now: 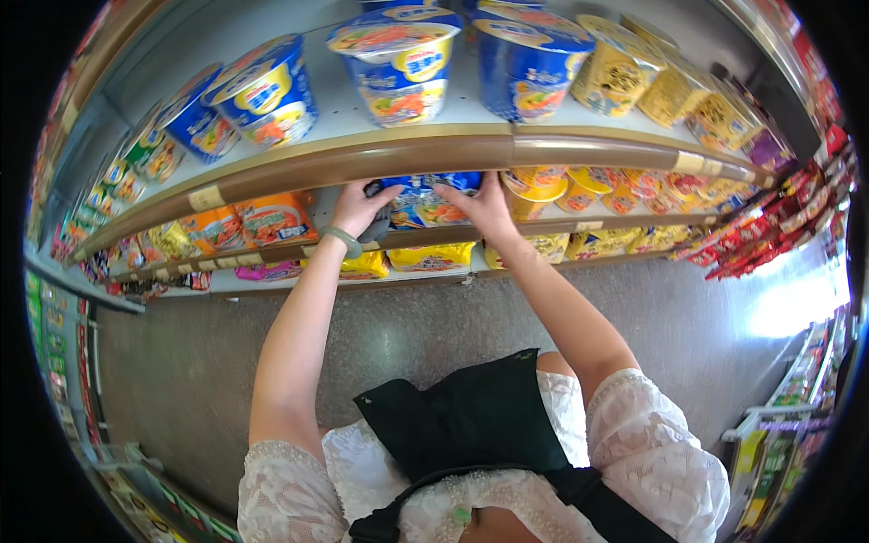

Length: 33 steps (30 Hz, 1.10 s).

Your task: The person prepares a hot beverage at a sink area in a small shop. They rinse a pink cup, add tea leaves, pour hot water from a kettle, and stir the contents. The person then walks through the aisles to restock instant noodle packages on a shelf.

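Note:
A blue printed food package lies on the middle shelf, partly under the overhanging upper shelf edge. My left hand, with a bangle at the wrist, grips its left end, and some dark item shows beside that hand. On its right end is my right hand, thumb on top of the package; the fingertips are partly hidden. Orange noodle packs sit left of my hands, and yellow-orange noodle cups stand directly to the right.
Blue noodle cups and yellow cups stand on the upper shelf, behind its brown front rail. Yellow packs fill part of the lower shelf. Red packets hang at the right. More shelving stands at both sides.

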Available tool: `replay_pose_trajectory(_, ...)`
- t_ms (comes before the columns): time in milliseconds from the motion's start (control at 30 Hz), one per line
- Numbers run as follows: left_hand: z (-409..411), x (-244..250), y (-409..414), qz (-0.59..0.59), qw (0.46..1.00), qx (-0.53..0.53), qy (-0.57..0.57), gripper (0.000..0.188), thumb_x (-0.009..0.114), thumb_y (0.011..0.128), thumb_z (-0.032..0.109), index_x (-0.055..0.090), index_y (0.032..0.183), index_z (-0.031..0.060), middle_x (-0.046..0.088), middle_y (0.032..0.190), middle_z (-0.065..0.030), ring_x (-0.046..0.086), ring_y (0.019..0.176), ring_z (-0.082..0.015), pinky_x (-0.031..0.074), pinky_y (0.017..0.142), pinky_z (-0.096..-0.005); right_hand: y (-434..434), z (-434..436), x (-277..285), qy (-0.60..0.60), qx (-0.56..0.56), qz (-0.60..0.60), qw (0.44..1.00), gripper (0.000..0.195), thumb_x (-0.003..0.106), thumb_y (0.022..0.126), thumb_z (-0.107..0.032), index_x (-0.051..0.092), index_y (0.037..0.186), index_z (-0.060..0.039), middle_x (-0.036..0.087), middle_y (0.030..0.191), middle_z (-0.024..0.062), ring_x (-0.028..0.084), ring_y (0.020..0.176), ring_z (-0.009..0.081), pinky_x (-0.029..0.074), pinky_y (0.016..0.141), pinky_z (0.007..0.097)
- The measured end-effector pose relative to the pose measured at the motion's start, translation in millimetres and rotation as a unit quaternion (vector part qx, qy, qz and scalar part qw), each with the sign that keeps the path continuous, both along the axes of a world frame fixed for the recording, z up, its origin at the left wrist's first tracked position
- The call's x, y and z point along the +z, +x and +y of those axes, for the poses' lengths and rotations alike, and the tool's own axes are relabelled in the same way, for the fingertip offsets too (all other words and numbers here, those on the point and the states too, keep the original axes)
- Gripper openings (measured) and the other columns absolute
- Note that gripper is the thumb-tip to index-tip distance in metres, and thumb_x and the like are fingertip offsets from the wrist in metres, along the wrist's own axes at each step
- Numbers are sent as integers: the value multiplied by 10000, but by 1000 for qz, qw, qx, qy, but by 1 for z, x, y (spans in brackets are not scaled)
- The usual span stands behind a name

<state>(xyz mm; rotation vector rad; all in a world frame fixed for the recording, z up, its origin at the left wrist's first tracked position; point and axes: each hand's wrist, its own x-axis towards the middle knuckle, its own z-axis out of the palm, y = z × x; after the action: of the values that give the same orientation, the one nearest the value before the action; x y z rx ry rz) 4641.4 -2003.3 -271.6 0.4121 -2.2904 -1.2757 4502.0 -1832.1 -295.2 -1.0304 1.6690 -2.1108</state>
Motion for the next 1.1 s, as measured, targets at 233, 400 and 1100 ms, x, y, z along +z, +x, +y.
replay_pose_trajectory(233, -9, -11, 4, -56, 995, 51, 57, 345, 669, 838, 249, 612, 1059, -10, 637, 999, -45, 551, 909, -108, 411, 844, -255, 24, 20, 4, 111, -201, 182, 956, 473, 561, 861, -177, 440, 1275, 17, 343, 1343, 311, 360, 1209, 464, 307, 1035, 445)
replay_pose_trajectory(400, 4, -7, 13, 46, 991, 55, 115, 260, 637, 866, 142, 599, 1083, 4, 614, 971, -5, 548, 847, -91, 429, 793, -246, 33, 33, 20, 16, -208, 159, 965, 302, 591, 845, -124, 547, 1097, 36, 532, 1165, 198, 539, 1048, 348, 449, 876, 380)
replay_pose_trajectory(1100, 178, -58, 213, 169, 846, 167, 477, 182, 582, 905, 192, 607, 1000, 39, 602, 921, 16, 536, 851, -55, 435, 778, -210, 158, 110, 50, 67, 145, -123, 979, 99, 567, 882, -45, 506, 960, -44, 520, 863, -2, 469, 785, 68, 381, 751, 201)
